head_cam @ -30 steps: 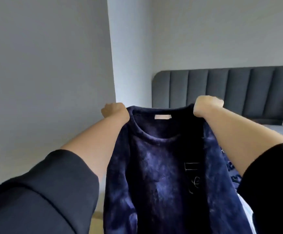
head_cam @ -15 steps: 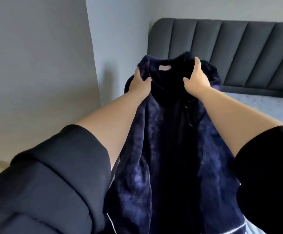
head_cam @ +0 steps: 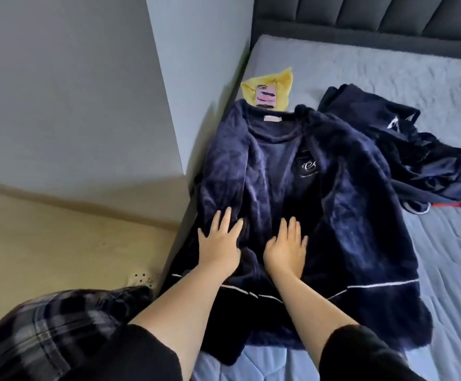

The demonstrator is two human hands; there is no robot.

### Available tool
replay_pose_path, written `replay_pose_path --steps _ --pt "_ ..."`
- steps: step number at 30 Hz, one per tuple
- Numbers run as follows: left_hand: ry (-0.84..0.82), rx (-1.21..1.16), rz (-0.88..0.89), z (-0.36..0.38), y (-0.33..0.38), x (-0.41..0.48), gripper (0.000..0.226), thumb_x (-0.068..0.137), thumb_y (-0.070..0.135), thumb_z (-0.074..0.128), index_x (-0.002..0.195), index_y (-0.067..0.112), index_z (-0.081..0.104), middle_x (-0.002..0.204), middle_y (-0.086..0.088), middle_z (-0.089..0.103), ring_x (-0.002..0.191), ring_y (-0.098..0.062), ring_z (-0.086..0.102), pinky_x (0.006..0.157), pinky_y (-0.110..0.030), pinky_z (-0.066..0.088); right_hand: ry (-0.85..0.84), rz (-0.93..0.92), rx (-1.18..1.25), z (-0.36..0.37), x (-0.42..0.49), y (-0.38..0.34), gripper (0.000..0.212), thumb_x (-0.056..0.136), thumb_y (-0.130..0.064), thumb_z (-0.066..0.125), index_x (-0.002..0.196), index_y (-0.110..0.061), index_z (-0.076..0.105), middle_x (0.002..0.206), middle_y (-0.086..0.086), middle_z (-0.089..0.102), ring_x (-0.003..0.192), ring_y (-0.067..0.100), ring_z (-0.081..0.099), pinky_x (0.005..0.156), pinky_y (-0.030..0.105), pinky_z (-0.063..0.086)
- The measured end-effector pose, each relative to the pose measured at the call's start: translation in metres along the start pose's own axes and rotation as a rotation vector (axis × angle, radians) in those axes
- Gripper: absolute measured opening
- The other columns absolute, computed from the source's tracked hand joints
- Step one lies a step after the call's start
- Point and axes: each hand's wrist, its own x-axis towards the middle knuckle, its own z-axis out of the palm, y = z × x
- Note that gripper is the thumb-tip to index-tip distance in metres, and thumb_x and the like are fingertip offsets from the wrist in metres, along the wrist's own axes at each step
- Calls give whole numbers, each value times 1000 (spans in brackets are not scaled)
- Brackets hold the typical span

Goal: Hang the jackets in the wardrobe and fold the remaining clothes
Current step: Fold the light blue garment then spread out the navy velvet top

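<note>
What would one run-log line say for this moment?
stage: smoothing before fold | item: fuzzy navy fleece top flat on grey bed | left hand: flat on it | right hand: flat on it

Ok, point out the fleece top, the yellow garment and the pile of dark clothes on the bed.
navy fleece top point(head_cam: 287, 171), head view, on its chest panel.
yellow garment point(head_cam: 281, 82), head view, on its upper right fold.
pile of dark clothes point(head_cam: 416, 149), head view, on the middle of the heap.
</note>
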Motion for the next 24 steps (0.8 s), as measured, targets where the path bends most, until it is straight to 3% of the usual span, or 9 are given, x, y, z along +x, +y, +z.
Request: replay_pose_path --steps 5,7,9,14,16,18,20,22,24 --pt "241 -238 81 -7 -38 7 55 84 -3 52 136 18 51 158 5 21 144 -13 19 102 -42 41 -14 55 -160 6 14 -11 61 93 -24 36 151 -12 20 160 10 12 147 23 7 117 49 7" --pt "354 -226 110 -17 -51 11 52 79 -9 54 126 13 61 152 -1 37 138 -21 34 91 -43 48 -12 77 -202 10 15 -14 62 91 -23 38 150 -11 21 159 12 13 147 25 7 116 52 9" --pt "434 -111 26 -31 -74 18 53 74 -11 55 120 12 65 147 -7 44 131 -30 42 91 -46 45 -19 98 -236 12 18 -16 64 90 -23 41 150 -10 20 159 13 12 147 26 7 115 53 9" --pt "334 -4 -521 -58 -161 16 59 81 -1 55 132 30 54 159 -6 15 143 -33 14 113 -57 18 -38 149 -311 14 23 -27 66 88 -15 37 150 -8 16 158 15 10 146 29 5 114 56 8" --pt "391 -5 -476 -53 -163 7 54 79 -3 56 127 20 60 157 -10 20 143 -35 15 113 -54 16 -19 155 -302 13 23 -30 66 86 -12 36 149 -7 19 158 15 13 146 29 6 114 57 8" --pt "440 -68 -250 -44 -138 5 39 81 0 51 116 7 67 148 -17 37 135 -40 32 108 -48 27 12 152 -267 12 23 -29 65 84 -10 38 148 -7 23 157 15 15 146 29 8 115 56 8" --pt "302 -241 -89 -36 -95 13 34 89 9 44 115 3 64 135 -17 51 122 -39 47 100 -45 39 49 144 -210 11 20 -27 64 84 -9 42 146 -6 27 157 15 18 146 28 10 116 54 8" --pt "150 -420 -155 -27 -55 24 38 96 21 39 127 5 53 133 -14 51 121 -35 47 99 -45 41 89 122 -170 10 18 -26 62 83 -9 45 143 -5 31 155 16 22 145 29 13 116 53 8" --pt "175 -513 -278 -16 -31 34 46 95 28 42 135 6 44 143 -12 41 130 -31 38 103 -47 37 125 120 -158 12 19 -25 61 82 -9 47 141 -3 34 154 17 26 145 29 15 116 54 9"
